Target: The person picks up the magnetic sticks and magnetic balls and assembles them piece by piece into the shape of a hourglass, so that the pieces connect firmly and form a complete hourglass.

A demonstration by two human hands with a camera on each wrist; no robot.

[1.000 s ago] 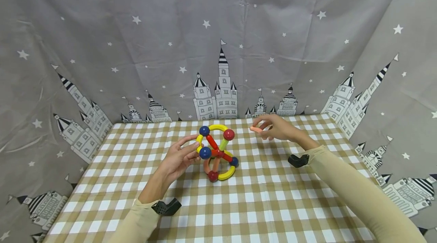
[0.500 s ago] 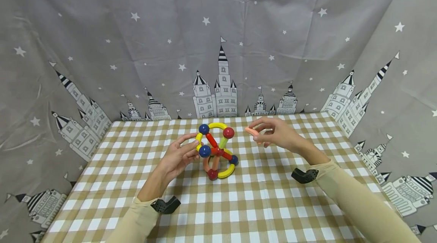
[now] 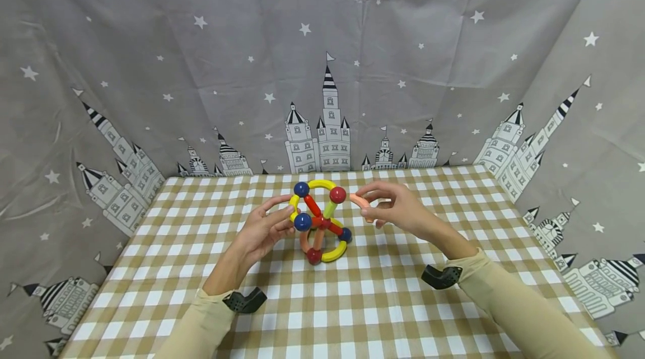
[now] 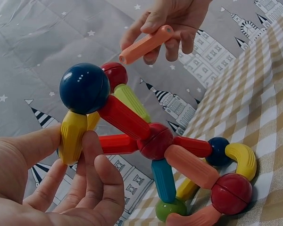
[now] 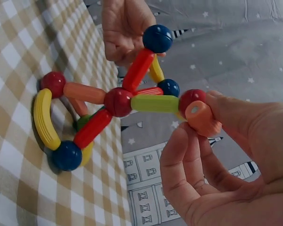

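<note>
A construction of magnetic balls and rods stands on the checked cloth, with a red ball (image 3: 323,223) at its centre. My left hand (image 3: 262,233) pinches a yellow curved rod (image 4: 72,137) between two blue balls on the upper left. Between thumb and fingers, my right hand (image 3: 400,210) holds a loose orange curved rod (image 3: 359,200). That rod is just right of the upper red ball (image 3: 337,195); in the left wrist view a small gap separates them. A lime rod (image 5: 154,103) joins this ball to the centre. Below, a green ball (image 4: 170,209) belongs to the base ring.
A brown-and-white checked cloth (image 3: 342,314) covers the table. Grey curtains (image 3: 322,6) with castles and stars hang behind it and at both sides. Black wrist devices sit on both sleeves, one (image 3: 245,299) on the left and another (image 3: 442,276) on the right.
My right hand has moved left and slightly nearer with the orange rod, which has turned and come close to the upper red ball. The left hand keeps its grip on the construction.
</note>
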